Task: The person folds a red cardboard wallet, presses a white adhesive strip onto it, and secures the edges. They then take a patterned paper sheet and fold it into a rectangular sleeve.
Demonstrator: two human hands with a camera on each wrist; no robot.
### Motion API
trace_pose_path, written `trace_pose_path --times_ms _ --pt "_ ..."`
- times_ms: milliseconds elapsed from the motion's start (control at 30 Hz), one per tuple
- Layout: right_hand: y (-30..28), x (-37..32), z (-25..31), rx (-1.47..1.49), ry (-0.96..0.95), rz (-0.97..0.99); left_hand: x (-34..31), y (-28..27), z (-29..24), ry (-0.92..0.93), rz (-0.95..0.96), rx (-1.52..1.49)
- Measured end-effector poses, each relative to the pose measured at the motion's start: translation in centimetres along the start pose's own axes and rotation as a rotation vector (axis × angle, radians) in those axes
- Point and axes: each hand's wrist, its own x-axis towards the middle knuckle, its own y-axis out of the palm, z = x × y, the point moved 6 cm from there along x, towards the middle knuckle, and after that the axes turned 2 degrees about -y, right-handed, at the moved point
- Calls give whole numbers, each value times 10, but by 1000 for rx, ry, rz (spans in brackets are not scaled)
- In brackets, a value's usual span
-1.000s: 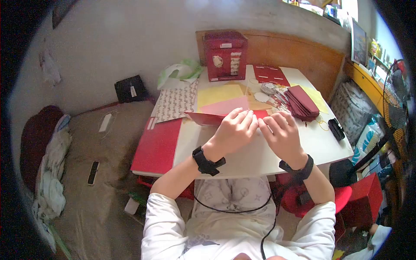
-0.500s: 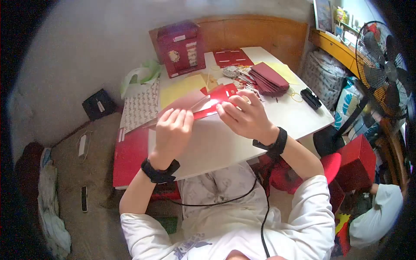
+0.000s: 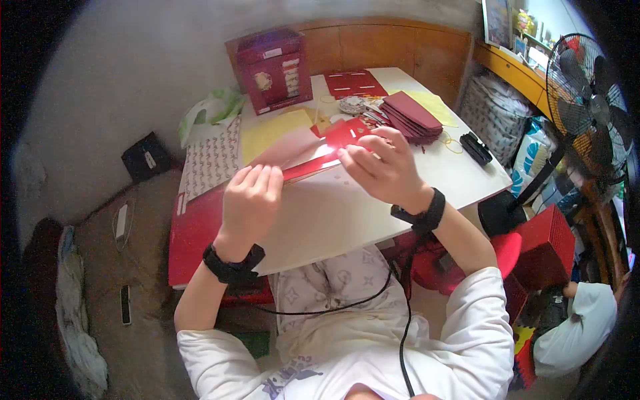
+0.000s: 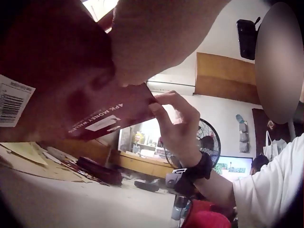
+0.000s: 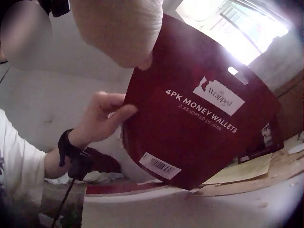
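Observation:
A dark red packaging card (image 5: 190, 111), printed "4PK MONEY WALLETS" with a barcode label and a hanging slot, is held up over the white table. In the head view its glossy face (image 3: 308, 167) shows edge-on between the hands, with light glaring off it. My left hand (image 3: 252, 200) pinches one end; in the right wrist view its thumb lies on the printed side. At the other end my right hand (image 3: 383, 167) pinches the card between thumb and fingers. Just beyond lies a stack of maroon wallets (image 3: 410, 117).
On the white table (image 3: 333, 227) stand a maroon box (image 3: 275, 73) at the back and a patterned sheet (image 3: 212, 157) at the left. Yellow paper (image 3: 277, 137), a red folder (image 3: 190, 247) and a black object (image 3: 476, 148) lie around. A fan (image 3: 590, 100) stands at right.
My hands have moved apart, and the card between them has come into clearer view. The head view has shifted, so the table appears further left. Over the last half second little moves.

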Motion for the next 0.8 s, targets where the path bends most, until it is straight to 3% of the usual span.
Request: trace_pose_path --times_ms 800 --pt "-17 -23 -42 -47 70 37 -15 -10 38 -97 29 212"
